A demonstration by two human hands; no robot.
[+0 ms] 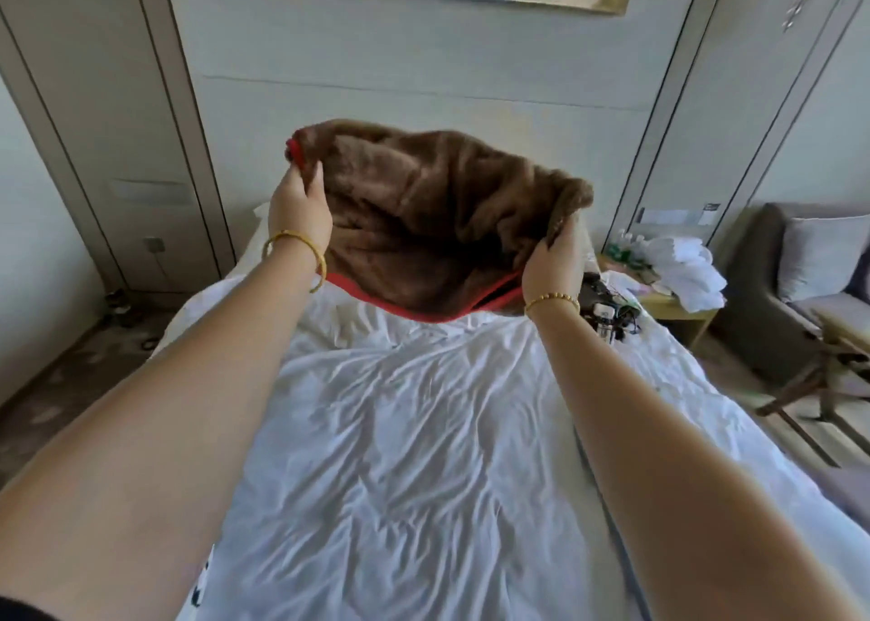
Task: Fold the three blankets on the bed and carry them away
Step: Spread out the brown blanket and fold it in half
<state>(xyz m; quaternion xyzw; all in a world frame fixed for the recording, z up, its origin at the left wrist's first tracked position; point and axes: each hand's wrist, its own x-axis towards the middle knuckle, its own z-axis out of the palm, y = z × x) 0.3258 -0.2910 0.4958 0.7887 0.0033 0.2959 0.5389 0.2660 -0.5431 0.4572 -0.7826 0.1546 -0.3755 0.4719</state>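
Gripping the brown blanket aloft, left hand and right hand hide their fingertips in its folds.

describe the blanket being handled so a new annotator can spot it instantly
Start at the white bed filling the middle of the view. Above its far end, the left hand and right hand grip a brown blanket in the air. Only it is fuzzy, with red edging.
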